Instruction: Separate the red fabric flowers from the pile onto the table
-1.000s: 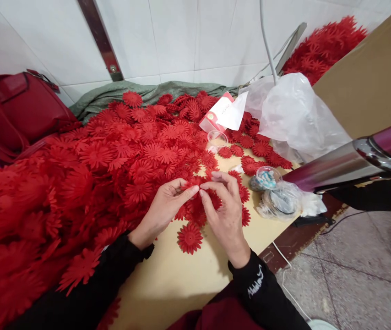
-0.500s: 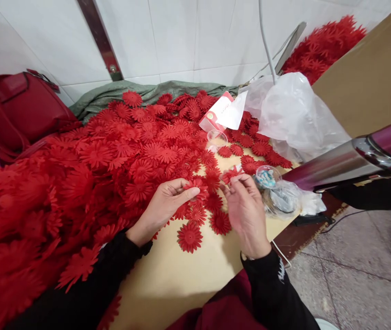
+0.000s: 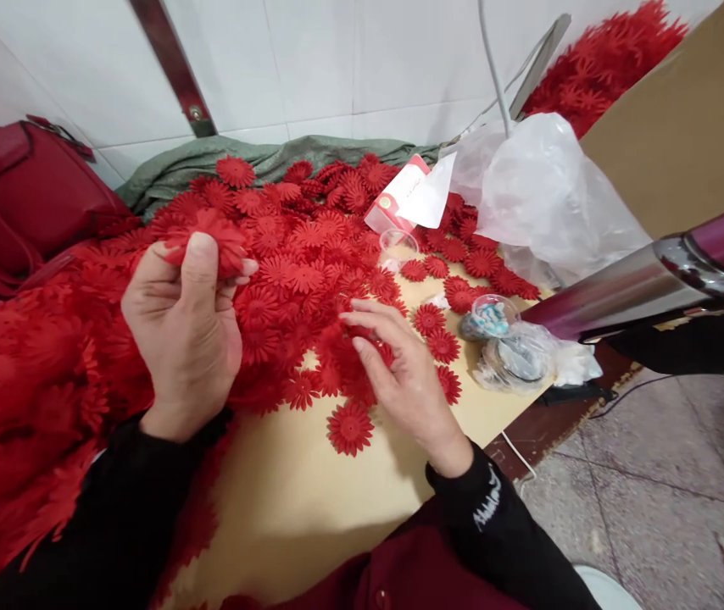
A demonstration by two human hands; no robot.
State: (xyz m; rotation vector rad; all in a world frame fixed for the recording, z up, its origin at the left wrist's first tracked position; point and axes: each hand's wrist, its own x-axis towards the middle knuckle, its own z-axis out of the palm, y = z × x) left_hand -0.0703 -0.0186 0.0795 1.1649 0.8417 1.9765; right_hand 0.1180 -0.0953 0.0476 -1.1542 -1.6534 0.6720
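My left hand (image 3: 184,330) is raised over the big heap of red fabric flowers (image 3: 273,254) and is closed on a red flower (image 3: 215,237), thumb pressed against its petals. My right hand (image 3: 393,373) lies lower on the loose flowers at the heap's near edge, fingers stretched out and touching a red flower there (image 3: 349,352). A single red flower (image 3: 350,427) lies flat on the tan tabletop (image 3: 298,508) just in front of my right hand.
A red handbag (image 3: 12,195) sits at the back left on a green cloth (image 3: 209,161). A clear plastic bag (image 3: 540,203), small clear containers (image 3: 492,318), a red-white packet (image 3: 400,199) and a purple-silver cylinder (image 3: 667,280) stand right. A cardboard panel (image 3: 686,127) rises at the far right.
My left hand has lifted up and to the left with a flower in it. My right hand came back from the right and dropped flat onto the loose flowers.
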